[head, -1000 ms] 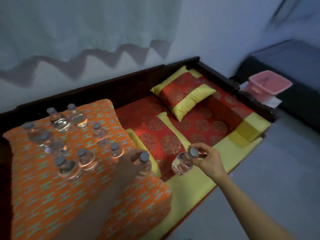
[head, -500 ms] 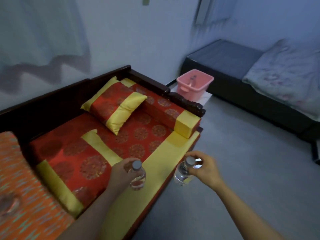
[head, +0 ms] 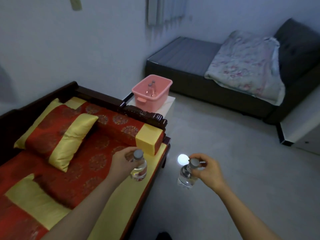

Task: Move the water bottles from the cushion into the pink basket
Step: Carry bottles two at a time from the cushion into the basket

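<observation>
left hand grips bottle neck | second bottle hangs under right hand

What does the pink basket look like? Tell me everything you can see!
The pink basket is a box-shaped tub that looks like smooth plastic, with an open top, a thick rolled rim and a small handle on the near side. It stands upright on a low white stand, right next to the end of the dark wooden bench. Inside it, two clear bottles with grey caps stand up, close together. Nothing else touches it.
</observation>
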### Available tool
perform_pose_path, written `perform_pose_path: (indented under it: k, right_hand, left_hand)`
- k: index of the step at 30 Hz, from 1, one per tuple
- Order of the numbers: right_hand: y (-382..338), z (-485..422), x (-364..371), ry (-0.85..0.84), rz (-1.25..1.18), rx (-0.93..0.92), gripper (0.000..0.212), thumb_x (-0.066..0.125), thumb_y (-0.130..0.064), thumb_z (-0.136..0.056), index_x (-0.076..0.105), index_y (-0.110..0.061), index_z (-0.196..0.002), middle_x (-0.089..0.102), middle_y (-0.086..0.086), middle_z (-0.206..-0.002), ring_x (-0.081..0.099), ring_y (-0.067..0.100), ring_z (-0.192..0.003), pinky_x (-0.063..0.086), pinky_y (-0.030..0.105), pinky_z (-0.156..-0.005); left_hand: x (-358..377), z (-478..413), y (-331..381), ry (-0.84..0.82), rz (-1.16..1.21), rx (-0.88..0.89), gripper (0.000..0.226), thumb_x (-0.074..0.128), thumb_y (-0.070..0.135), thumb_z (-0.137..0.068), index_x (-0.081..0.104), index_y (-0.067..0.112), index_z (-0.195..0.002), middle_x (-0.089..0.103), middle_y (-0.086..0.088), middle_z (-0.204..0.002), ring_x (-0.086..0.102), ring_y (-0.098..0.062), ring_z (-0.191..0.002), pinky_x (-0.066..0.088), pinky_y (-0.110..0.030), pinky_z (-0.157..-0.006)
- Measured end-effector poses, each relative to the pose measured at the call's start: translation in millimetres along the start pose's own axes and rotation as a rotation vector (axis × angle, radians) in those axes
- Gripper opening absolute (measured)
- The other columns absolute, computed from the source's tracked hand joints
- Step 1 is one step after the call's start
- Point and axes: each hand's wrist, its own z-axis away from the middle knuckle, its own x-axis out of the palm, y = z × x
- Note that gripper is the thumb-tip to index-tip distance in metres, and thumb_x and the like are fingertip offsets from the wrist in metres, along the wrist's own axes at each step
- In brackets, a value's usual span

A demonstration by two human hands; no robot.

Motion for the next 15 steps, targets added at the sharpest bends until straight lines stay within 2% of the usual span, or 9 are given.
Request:
perform_pose_path:
  k: [2, 5, 8, 12, 15]
  right_hand:
    - [12.1, -37.1, -18.2, 0.034, 0.015, 0.002, 0.042, 0.073, 0.009, -0.061, 0.07, -0.026, -0.084, 0.071, -0.002, -0.092, 0.064, 0.02, -0.081, 0.049, 0.015, -0.069]
    - [19.1, -93.0, -44.8, 0.068, 0.018, -0.002, 0.042, 0.074, 0.01, -0.06, 0.07, -0.022, -0.086, 0.072, -0.001, -0.093, 0.065, 0.021, -0.082, 0.05, 0.023, -0.074]
    - [24.3, -151.1, -75.5, 0.123, 0.017, 0.017, 0.041, 0.074, 0.011, -0.061, 0.07, -0.018, -0.091, 0.071, 0.001, -0.095, 0.063, 0.021, -0.082, 0.048, 0.021, -0.073]
    - [29.8, -219.6, -110.7, 0.163, 0.003, 0.009, 0.04, 0.075, 0.008, -0.065, 0.07, -0.014, -0.098, 0.069, 0.001, -0.093, 0.059, 0.012, -0.078, 0.045, 0.011, -0.069]
    - [40.4, -281.3, -137.1, 0.16, -0.02, 0.012, 0.04, 0.074, 0.007, -0.066, 0.07, -0.013, -0.101, 0.067, 0.0, -0.092, 0.058, 0.012, -0.079, 0.048, 0.02, -0.074]
  left_hand:
    - [23.6, -45.5, 3.7, -0.031, 0.023, -0.001, 0.041, 0.086, 0.009, -0.062, 0.07, 0.039, -0.085, 0.074, 0.012, -0.087, 0.069, -0.007, -0.083, 0.054, -0.02, -0.072]
    - [52.9, -109.5, 16.6, -0.046, 0.03, 0.035, 0.04, 0.086, 0.008, -0.063, 0.07, 0.037, -0.087, 0.074, 0.01, -0.088, 0.068, -0.005, -0.084, 0.052, -0.013, -0.073]
    - [86.9, -164.6, 30.5, -0.064, 0.032, 0.021, 0.037, 0.084, 0.008, -0.064, 0.069, 0.029, -0.091, 0.073, 0.008, -0.091, 0.067, 0.0, -0.085, 0.051, -0.011, -0.073]
    - [124.8, -232.9, 45.2, -0.09, 0.056, -0.013, 0.037, 0.084, 0.007, -0.064, 0.07, 0.025, -0.093, 0.073, 0.005, -0.091, 0.068, -0.007, -0.088, 0.053, -0.021, -0.078]
    - [159.9, -290.6, 54.3, -0.057, 0.041, -0.01, 0.036, 0.084, 0.007, -0.064, 0.07, 0.021, -0.094, 0.073, 0.003, -0.091, 0.067, -0.008, -0.086, 0.052, -0.019, -0.077]
